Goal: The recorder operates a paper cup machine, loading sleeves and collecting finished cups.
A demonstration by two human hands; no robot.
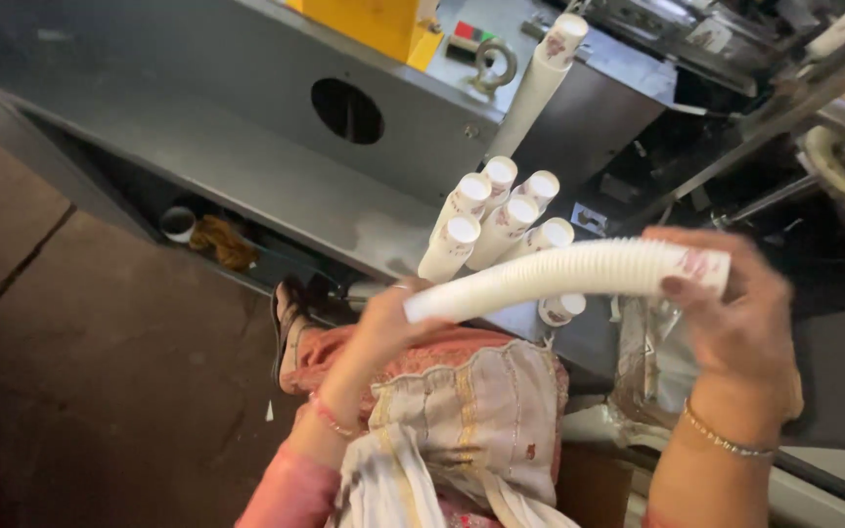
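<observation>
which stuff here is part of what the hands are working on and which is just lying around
In hand:
- long white nested paper cup stack, held across by left hand and right hand
- upright white paper cup stacks on the grey metal machine ledge

Lying about:
- crumpled brown rag
- small white round container
- yellow box

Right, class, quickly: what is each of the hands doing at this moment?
Left hand: closed on the narrow end of the long stack of white paper cups.
Right hand: gripping the same stack's wide end.

Machine point(804, 88) blurred — probably cut off.
</observation>
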